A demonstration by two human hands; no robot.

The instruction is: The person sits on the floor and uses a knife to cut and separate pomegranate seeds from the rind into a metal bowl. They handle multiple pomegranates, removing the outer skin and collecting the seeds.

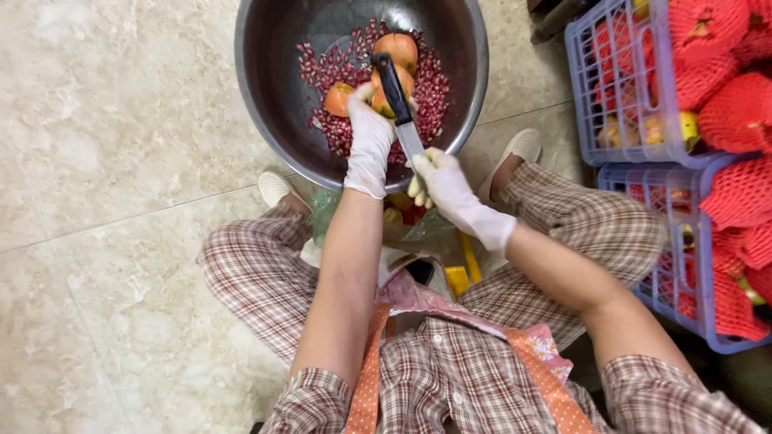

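Over the near rim of the steel bowl (265, 120), the gloved left hand (370, 133) curls around a pomegranate piece (386, 96) above the heap of red seeds (434, 88). Just beside it, at the bowl's near edge, the gloved right hand (442, 181) is closed on the blade end of a black-handled knife (398, 100), its handle reaching past the fruit. Right of the bowl stand purple crates (619, 88) of netted fruit

A person in checked clothing sits over a large steel bowl (265, 96) containing pomegranate seeds (434, 84) and fruit pieces. The gloved left hand (368, 133) grips a pomegranate piece (384, 103) above the bowl. The gloved right hand (442, 185) holds a black-handled knife (398, 100) by its blade, handle pointing away. Purple crates (587, 96) of net-wrapped fruit stand at right.
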